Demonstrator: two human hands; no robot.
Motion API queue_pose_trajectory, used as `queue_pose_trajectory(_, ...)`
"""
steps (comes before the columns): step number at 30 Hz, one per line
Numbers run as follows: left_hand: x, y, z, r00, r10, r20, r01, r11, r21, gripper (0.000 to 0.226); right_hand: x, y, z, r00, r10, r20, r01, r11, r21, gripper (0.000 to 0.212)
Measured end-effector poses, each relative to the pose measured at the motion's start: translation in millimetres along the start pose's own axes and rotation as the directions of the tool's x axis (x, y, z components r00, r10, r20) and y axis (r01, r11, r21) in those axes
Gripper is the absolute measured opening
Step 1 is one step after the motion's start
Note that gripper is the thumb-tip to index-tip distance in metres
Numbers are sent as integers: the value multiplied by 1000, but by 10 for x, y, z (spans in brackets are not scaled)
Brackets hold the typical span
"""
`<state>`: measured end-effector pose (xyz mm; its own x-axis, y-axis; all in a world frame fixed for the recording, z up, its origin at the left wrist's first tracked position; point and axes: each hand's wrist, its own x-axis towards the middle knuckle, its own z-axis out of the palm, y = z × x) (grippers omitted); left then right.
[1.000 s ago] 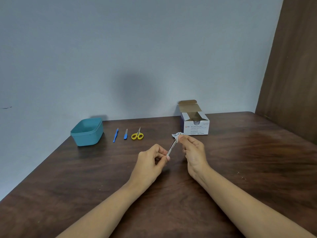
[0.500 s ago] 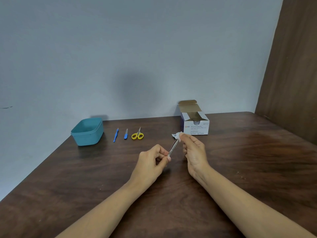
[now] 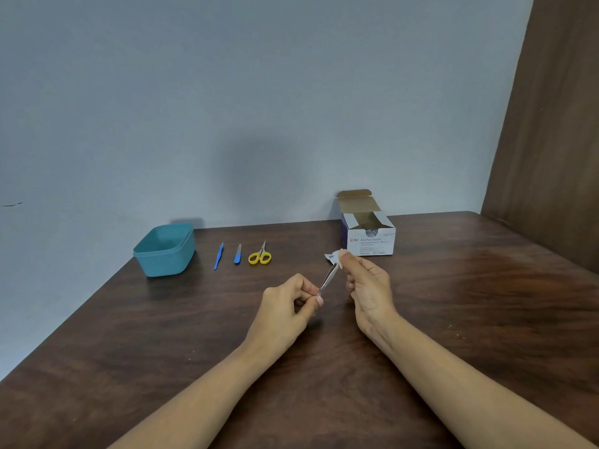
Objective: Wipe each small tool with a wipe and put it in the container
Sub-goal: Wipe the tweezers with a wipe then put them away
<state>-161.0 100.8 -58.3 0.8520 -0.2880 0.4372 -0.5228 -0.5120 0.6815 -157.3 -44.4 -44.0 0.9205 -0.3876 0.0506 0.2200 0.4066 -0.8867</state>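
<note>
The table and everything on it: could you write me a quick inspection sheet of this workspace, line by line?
Surface: dark wooden table, bare across the near half.
Job's things: teal container at the far left, open, nothing seen inside; thin blue tool, blue-handled file and yellow scissors lying in a row beside it; metal tweezers held above the table; white wipe at their far tip.
Clutter: open box of alcohol swabs at the back.
Hands: left hand pinches the tweezers' near end; right hand pinches the wipe.
Cables: nothing seen.
Surroundings: pale wall behind, brown panel on the right.
</note>
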Motion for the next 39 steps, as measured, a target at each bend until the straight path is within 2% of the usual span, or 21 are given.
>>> queue_pose_trajectory(7, -9, -6, -11, 1000, -5, -28, 4, 1000, -9, 6, 49, 73, -18, 999, -32, 28, 34, 997, -68, 23)
queue_pose_trajectory(13, -7, -20, -14, 998, -21, -61, 18, 998, -53, 6, 46, 91, -20, 979, -12, 202, 34, 993, -109, 6)
queue_pose_trajectory(21, -13, -17, -31, 997, -39, -72, 36, 998, -42, 10, 59, 112, -31, 962, -14, 273, 66, 981, -182, 6)
queue_pose_trajectory(24, -16, -16, -36, 997, -42, -69, 40, 998, -42, 9, 59, 129, -28, 966, -14, 260, 73, 973, -218, 3)
queue_pose_trajectory(29, 9, -16, -37, 997, -48, -66, 46, 998, -39, 8, 61, 143, -44, 973, -54, 223, 94, 981, -170, 2)
queue_pose_trajectory(35, 6, -19, -22, 999, -28, -31, 28, 1000, 10, 6, 118, 130, -55, 994, -8, 110, 23, 991, -130, 6)
queue_pose_trajectory(39, 8, -21, -22, 999, -28, -39, 29, 999, 23, 5, 129, 146, -70, 981, -16, 191, 58, 974, -219, 7)
